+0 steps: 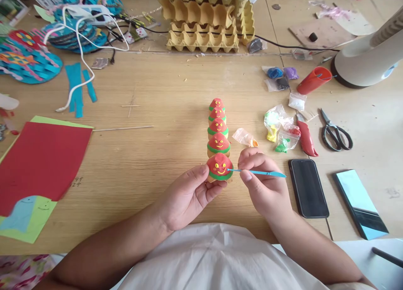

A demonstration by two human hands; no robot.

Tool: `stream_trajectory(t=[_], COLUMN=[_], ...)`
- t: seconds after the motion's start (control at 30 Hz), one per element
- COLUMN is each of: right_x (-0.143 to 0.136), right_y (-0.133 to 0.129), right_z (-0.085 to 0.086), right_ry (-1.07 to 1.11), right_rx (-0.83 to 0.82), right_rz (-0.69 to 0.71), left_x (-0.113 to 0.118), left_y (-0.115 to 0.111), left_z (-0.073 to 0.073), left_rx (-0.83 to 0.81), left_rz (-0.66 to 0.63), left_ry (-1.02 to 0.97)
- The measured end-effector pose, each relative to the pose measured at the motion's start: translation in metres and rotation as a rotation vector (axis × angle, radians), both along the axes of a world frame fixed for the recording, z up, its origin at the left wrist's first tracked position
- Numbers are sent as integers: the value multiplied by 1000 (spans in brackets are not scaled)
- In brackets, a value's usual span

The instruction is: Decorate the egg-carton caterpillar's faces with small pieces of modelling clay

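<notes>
My left hand (192, 193) grips the nearest egg-carton cup (219, 166), which is covered in red clay with a green band and a yellow-eyed smiling face. Between the thumb and fingers of my right hand (262, 180) is a blue clay modelling tool (267, 173). Its thin tip touches the right side of the face, by the mouth. Behind the held cup, several like red-and-green faces (218, 142) stand in a line running away from me. An open bag with orange clay (252, 143) lies just beyond my right hand.
Bagged clays (273, 117), a red cutter (306, 136), scissors (335, 132) and two phones (308, 188) lie on the right. Red paper (47, 155) is at left. Egg cartons (201, 38) stack at the back, a red cup (313, 80) near a white lamp base (359, 65).
</notes>
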State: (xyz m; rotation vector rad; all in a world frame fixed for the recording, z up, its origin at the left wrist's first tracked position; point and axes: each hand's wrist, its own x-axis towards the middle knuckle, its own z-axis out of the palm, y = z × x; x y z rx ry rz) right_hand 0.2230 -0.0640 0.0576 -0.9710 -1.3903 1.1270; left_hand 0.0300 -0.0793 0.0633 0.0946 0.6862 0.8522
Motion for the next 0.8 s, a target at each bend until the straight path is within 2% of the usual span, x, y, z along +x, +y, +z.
stream_trajectory(t=[0.8], right_x=[-2], right_y=[0], right_z=[-2], right_ry=[1], right_rx=[-23], right_rz=[17], left_x=[-2], left_y=[0], left_z=[1], left_rx=[-20], left_rz=[-14], left_ry=[2])
